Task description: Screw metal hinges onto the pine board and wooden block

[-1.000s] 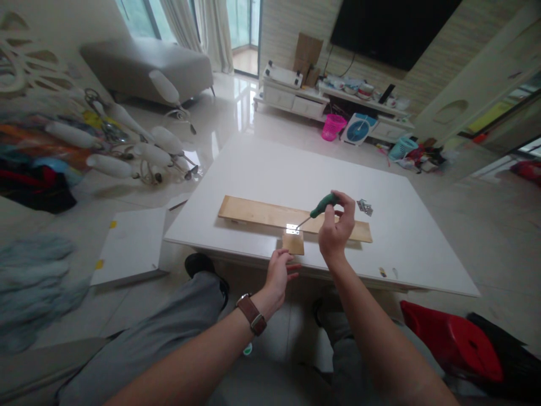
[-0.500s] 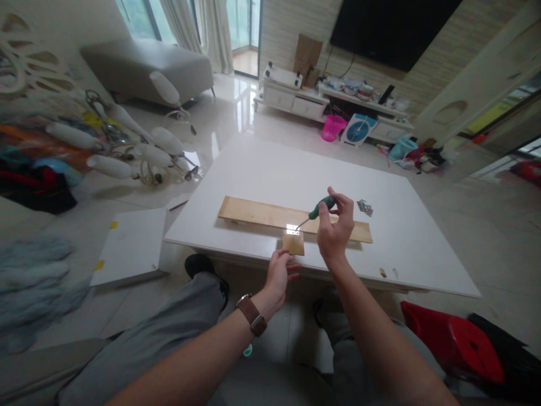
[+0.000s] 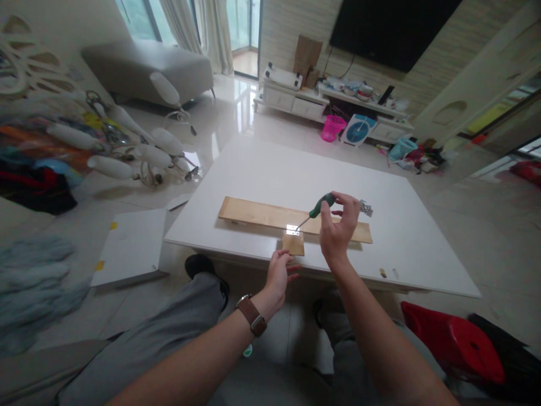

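A green-handled screwdriver (image 3: 322, 206) is gripped near its handle end by my right hand (image 3: 340, 224), its shaft slanting down to the left. The tip meets a shiny metal plate (image 3: 292, 229) that spans a long wooden board (image 3: 257, 213) and a small wooden block (image 3: 294, 245). My left hand (image 3: 279, 272), with a brown watch on the wrist, holds the near edge of that block between thumb and fingers. Just beyond my right hand lie several metal brackets (image 3: 366, 208), partly hidden by it.
Board and brackets lie on a large white panel (image 3: 270, 169). Small bits (image 3: 382, 273) sit near its front right edge. A white box-like panel (image 3: 131, 245) rests on the floor at left, a red stool (image 3: 460, 347) at lower right. White lamp arms (image 3: 156, 152) spread out at left.
My right hand has shifted slightly down and right, and its fingers have changed position on the screwdriver handle. The left hand, board and block look unmoved.
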A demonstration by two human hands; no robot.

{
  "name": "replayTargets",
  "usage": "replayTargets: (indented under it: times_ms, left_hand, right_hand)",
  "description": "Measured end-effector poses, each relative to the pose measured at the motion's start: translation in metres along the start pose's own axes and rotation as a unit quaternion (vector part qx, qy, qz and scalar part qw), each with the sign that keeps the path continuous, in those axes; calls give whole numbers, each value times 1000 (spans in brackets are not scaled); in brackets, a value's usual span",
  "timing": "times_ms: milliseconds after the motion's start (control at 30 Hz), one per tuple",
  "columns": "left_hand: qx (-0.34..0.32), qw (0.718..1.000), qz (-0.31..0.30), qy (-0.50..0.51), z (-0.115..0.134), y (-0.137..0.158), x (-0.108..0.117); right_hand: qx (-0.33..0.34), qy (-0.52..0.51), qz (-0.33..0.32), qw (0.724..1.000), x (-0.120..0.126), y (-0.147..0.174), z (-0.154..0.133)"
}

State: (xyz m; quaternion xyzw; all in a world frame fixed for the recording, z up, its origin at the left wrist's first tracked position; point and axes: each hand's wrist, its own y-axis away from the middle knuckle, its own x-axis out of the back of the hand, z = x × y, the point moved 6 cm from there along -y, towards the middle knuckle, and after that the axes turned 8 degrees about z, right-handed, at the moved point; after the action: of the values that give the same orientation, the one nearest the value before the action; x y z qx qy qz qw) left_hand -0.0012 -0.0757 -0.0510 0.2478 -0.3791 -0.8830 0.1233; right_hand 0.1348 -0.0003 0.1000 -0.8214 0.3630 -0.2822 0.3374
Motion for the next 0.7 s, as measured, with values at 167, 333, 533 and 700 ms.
replayTargets:
  times_ms: [167,333,533,700]
  left_hand:
    - [-4,1000,-4,-6,0,0,0]
    - [-7,1000,-7,-4,0,0,0]
    - [-3,1000,-6,-1,1,1,0]
    - [2,1000,-4,-8,2,2,-1]
  right_hand:
    - [-2,-7,4,1000,1,-1,0]
    - [-12,-17,1,1000,0,2,6]
    - [12,-1,13,1000,2,-2,-2]
    - [7,4,3,1000,0,0,5]
